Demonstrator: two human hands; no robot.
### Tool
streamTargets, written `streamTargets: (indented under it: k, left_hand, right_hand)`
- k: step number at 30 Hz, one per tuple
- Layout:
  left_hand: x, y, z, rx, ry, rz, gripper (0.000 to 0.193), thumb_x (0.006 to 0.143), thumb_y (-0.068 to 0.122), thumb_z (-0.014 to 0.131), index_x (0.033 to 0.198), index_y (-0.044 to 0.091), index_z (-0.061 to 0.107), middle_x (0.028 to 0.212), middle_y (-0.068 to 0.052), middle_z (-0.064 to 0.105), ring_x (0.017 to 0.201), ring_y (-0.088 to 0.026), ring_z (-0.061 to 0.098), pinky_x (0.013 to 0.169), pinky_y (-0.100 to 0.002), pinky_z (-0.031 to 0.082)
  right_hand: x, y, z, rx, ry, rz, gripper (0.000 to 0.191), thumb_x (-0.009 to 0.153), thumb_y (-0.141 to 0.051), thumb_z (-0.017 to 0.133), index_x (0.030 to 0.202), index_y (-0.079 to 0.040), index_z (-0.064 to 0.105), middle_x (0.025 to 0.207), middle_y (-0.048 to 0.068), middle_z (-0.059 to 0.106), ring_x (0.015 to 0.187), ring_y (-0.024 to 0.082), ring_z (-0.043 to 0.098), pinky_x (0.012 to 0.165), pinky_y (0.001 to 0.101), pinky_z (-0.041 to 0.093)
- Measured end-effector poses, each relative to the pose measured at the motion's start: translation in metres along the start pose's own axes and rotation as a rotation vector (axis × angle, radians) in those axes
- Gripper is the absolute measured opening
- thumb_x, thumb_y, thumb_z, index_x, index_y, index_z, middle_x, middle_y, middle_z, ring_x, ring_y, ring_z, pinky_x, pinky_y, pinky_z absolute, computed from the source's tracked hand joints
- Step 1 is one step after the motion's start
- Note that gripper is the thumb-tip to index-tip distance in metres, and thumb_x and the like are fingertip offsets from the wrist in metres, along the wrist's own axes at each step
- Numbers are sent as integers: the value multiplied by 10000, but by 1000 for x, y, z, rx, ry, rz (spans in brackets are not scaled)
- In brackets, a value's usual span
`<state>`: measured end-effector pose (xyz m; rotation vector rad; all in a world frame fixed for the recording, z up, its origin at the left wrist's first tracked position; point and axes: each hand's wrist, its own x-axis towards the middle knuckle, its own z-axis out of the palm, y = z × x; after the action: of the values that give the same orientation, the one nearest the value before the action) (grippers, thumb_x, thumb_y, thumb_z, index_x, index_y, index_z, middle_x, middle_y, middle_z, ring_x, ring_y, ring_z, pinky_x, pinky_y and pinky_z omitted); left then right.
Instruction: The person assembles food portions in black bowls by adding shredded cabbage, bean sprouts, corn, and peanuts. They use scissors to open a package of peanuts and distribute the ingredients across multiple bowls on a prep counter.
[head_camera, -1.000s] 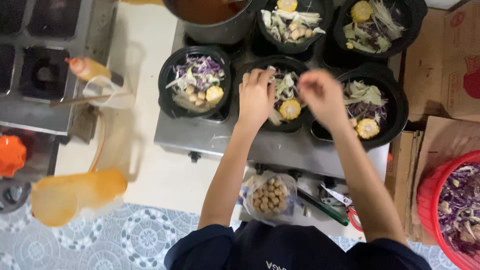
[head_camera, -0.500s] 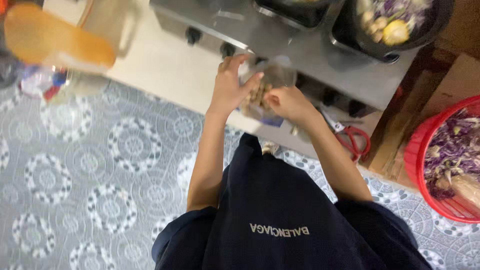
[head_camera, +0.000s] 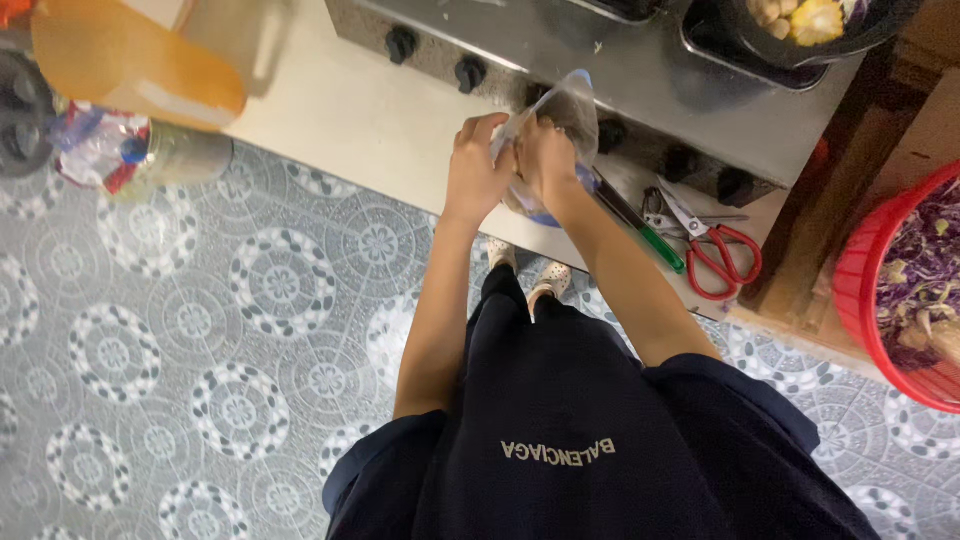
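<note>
**Both hands on a clear plastic bag at the counter edge**

Where the fingers meet, the left hand and the right hand are both curled closed around the upper part of a clear plastic bag; the left fingers wrap its near side, the right fingers pinch it from the other side, knuckles almost touching.

- Bag: transparent, its top standing up above the hands, its lower part hanging below them at the counter's front edge; contents hidden by the hands.
- Beneath the hands: a pale countertop, with the steel stove just behind the bag and its row of black knobs facing the person.
- Right of the hands: a green-handled knife lying just beside the bag, then red-handled scissors near it on the counter.
- Upper right: a black pot on the stove holding corn and vegetables.
- Far right: a red basket with shredded purple cabbage.
- Upper left, well apart: a plastic jug of orange liquid.
- Below: patterned grey floor tiles, the person's dark shirt and light shoes.
</note>
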<state>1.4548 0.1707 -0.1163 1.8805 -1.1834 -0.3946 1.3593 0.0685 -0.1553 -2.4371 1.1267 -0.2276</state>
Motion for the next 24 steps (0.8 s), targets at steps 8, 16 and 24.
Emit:
streamTargets:
  k: [8, 16, 24]
  left_hand:
    - [50, 21, -35, -131, -84, 180, 361, 909, 195, 779, 1201, 14, 667, 1182, -187, 682, 1093, -369, 660, 971, -417, 527]
    - [108, 81, 14, -211, -275, 337, 270, 934, 221, 758, 1126, 53, 669, 1039, -108, 693, 961, -287, 656, 803, -377, 541]
    - [174, 154, 123, -103, -249, 559, 229, 901, 183, 740, 1090, 87, 654, 1044, -96, 672, 987, -337, 630, 851, -437, 529]
  right_hand:
    - [-16, -5, -20, 149, -70, -78, 433, 821, -204, 761, 1132, 50, 601, 912, 248, 717, 818, 444, 695, 749, 518, 549]
    - [-50, 54, -108, 707, -147, 69, 267, 811, -131, 818, 1040, -14, 745, 851, 104, 747, 735, 166, 664, 655, 327, 551]
    - [8, 184, -243, 786, 323, 175, 244, 929, -106, 807, 1127, -24, 691, 1005, 11, 697, 856, 58, 634, 717, 232, 510]
